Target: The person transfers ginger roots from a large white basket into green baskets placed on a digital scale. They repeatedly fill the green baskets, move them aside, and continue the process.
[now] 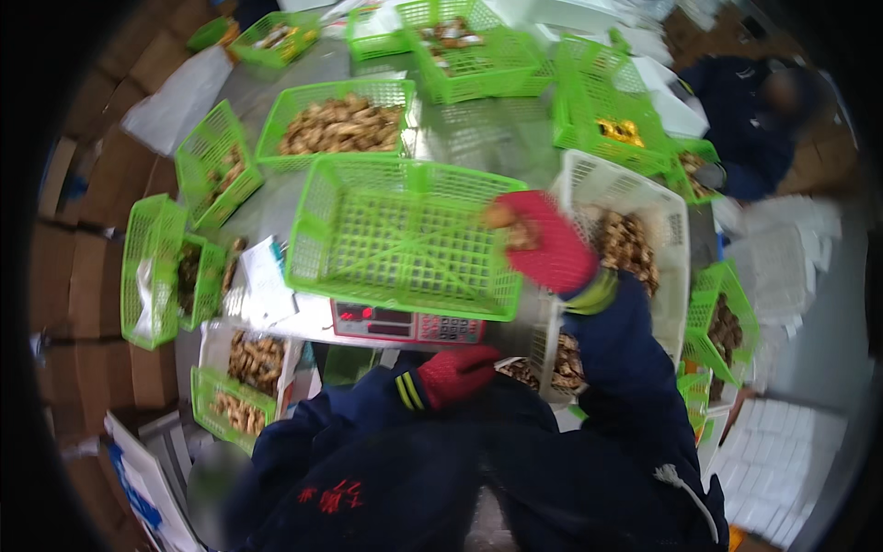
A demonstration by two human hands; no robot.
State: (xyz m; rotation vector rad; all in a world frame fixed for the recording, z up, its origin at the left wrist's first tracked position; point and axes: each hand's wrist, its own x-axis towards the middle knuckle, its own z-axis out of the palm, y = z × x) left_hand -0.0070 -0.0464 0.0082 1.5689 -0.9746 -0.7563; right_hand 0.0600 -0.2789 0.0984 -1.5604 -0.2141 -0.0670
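My right hand [541, 241], in a red knitted glove, is closed around a small brownish piece of produce [522, 234] at the right rim of a bare green plastic basket [407, 234]. That basket stands on a digital scale with a red keypad panel [410, 323]. Just right of my right hand is a white plastic crate [672, 276] with brown, knobbly produce [629, 248] inside. My left hand [459, 376], in a matching red glove, rests near my body below the scale's panel, its fingers partly curled; whether it holds anything is unclear.
Around the metal table [331, 62] stand several green baskets, one full of tan produce [341, 124]. A paper sheet [265, 276] lies left of the scale. White trays [779, 262] are stacked at right, and cardboard boxes [103, 276] line the left. Another person [745, 117] is at the upper right.
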